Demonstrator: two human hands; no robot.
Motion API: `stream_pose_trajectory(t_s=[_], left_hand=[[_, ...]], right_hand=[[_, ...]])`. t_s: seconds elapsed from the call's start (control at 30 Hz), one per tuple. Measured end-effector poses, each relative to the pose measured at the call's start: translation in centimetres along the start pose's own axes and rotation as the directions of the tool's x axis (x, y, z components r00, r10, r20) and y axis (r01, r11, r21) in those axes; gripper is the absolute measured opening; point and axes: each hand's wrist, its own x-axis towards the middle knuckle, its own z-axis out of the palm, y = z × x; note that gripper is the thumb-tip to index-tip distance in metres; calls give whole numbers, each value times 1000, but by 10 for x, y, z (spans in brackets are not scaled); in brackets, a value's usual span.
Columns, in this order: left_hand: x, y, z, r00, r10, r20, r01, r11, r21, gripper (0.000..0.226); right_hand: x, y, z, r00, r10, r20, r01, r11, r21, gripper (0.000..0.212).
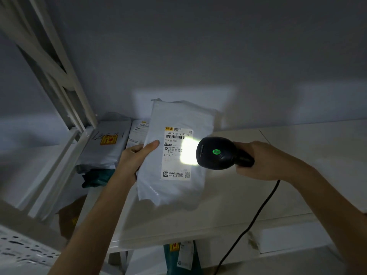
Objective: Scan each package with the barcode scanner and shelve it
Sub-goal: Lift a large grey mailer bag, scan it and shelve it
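My left hand [137,155] pinches the package [174,153]; my right hand [258,161] grips the scanner [216,152]. Its beam sits below the barcode [175,137], so the read may fail.

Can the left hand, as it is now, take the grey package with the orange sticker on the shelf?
Probably not yet. The left hand grips the white package, so it is occupied. The grey package lies just beside it on the shelf, nothing between them.

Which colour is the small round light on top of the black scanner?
Green, seen in the head view.
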Motion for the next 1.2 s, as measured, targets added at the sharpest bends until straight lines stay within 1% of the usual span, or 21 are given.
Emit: stream_pose_trajectory(t_s=[0.1,0.23,0.3,0.47,0.57,0.7,0.8,0.87,0.9,0.93,1.0,1.07,1.1,1.13,1.2], left_hand=[[0,0,0,1000,-1,-9,1,1000,0,36],[-1,1,1,1000,0,1,0,1000,-5,34],[-2,2,0,1000,1,-2,-1,1000,-6,34],[-5,2,-2,1000,-13,-10,13,1000,-3,55],[-6,3,-4,1000,-13,1,13,1000,-1,65],[-3,2,-4,1000,-7,-11,7,1000,-4,69],[-3,1,-2,1000,-3,-20,3,1000,-12,54],[-4,-1,-1,1000,-1,-27,0,999,-44,39],[-4,-1,0,999,-6,-37,4,998,-65,34],[-5,-1,0,999,-18,-50,14,996,-85,35],[-7,-2,2,996,-49,-74,39,992,-124,47],[-11,-3,6,992,-81,-95,63,982,-177,60],[-13,-4,8,991,-92,-99,71,978,-198,62],[-16,-5,11,990,-102,-97,80,975,-209,62],[-19,-8,16,987,-119,-108,93,972,-215,54]], right_hand=[[-1,-1,-1,1000,-18,6,18,1000,-5,31],[1,-2,2,999,-50,5,51,999,-16,19],[2,-1,3,998,-62,1,62,998,-27,19],[3,-2,0,998,-63,4,63,997,-32,26],[4,-1,2,999,-50,2,50,999,-20,24],[5,2,6,999,-33,-3,33,998,49,27],[2,8,11,999,-17,-44,25,978,207,27],[4,15,18,990,30,-135,22,931,365,27],[7,19,23,982,75,-176,17,882,471,27],[11,24,28,970,133,-206,9,820,572,27],[23,34,42,926,292,-240,-39,706,707,22],[37,43,58,861,465,-204,-151,618,772,20],[44,47,66,837,521,-166,-216,594,775,21],[51,51,74,822,555,-125,-280,586,760,23],[63,53,89,805,591,-48,-383,580,719,28]])
